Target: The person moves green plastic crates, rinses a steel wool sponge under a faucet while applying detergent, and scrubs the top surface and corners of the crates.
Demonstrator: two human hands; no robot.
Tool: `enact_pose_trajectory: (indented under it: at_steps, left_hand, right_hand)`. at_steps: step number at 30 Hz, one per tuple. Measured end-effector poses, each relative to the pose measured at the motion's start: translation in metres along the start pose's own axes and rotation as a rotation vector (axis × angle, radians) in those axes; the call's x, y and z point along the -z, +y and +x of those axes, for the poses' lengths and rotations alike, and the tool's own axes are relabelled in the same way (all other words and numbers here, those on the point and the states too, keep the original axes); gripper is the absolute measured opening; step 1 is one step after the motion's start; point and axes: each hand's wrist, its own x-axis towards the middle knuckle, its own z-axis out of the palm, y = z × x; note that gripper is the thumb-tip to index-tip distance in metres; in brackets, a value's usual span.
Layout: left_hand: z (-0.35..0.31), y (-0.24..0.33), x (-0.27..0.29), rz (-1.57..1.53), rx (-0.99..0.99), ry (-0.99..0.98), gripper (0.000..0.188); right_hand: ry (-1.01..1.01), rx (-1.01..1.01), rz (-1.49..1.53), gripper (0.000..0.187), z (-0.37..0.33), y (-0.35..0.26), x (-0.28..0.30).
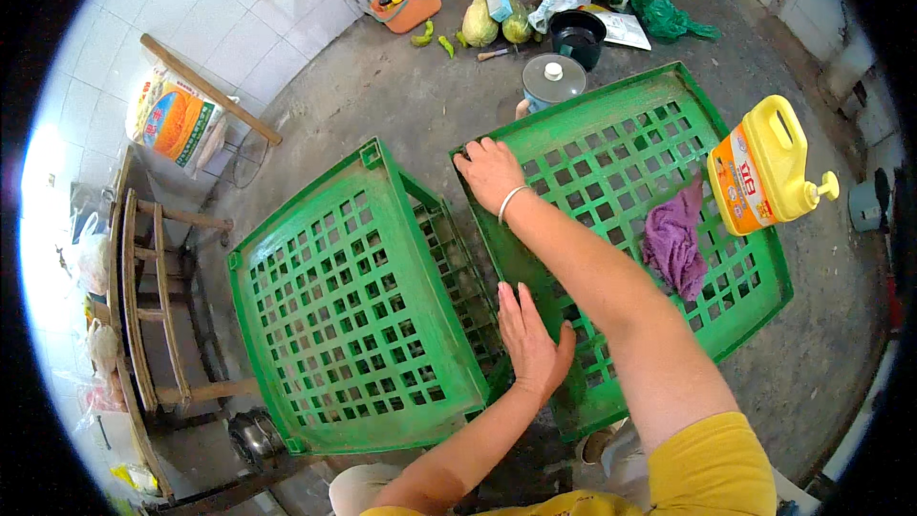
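Two green plastic racks with square-holed tops stand side by side. My right hand [492, 174], a pale bangle at its wrist, has its fingers bent over the far left corner of the right rack [669, 86]. My left hand [535, 344] lies along that rack's left edge, fingers stretched and thumb apart, facing the gap to the left rack [325, 296]. On the right rack a crumpled purple cloth [676, 239] lies beside a yellow pump jug [764, 167]. My right forearm crosses over part of this rack.
A lidded pot [554, 81], a black pot [577, 36], melons [479, 21] and an orange basket [409, 8] stand on the far floor. Green plastic bags [664, 10] lie at the far right. A wooden frame [143, 306] leans at the left, near a metal pot [256, 435].
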Motion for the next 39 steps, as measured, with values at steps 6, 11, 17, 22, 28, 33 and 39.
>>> enact_pose_trajectory:
  at_steps: [6,11,17,22,28,33,39]
  left_hand:
    - [-0.002,-0.002,0.006,0.037,0.052,-0.004,0.083]
    - [-0.003,-0.005,0.001,0.03,0.057,-0.005,0.084]
    - [0.0,0.0,0.001,-0.001,0.005,0.005,0.084]
    - [-0.001,-0.001,-0.003,0.02,0.04,-0.024,0.084]
    - [-0.006,-0.009,0.001,0.029,0.041,0.024,0.085]
    - [-0.001,0.003,-0.001,0.009,0.013,-0.041,0.082]
    - [-0.003,-0.004,0.002,0.045,0.06,-0.025,0.084]
  right_hand:
    - [-0.185,0.038,-0.197,0.016,-0.003,0.064,0.023]
    - [-0.142,-0.189,-0.164,0.017,-0.017,0.066,0.015]
    - [-0.158,-0.099,0.046,0.016,0.012,-0.005,0.005]
    - [-0.303,0.017,0.108,0.015,-0.006,0.012,0.015]
    - [-0.425,0.188,0.198,0.014,-0.055,-0.023,0.054]
    - [-0.223,-0.048,0.109,0.013,0.0,-0.004,0.007]
    - [-0.417,0.108,0.139,0.014,-0.023,-0.01,0.027]
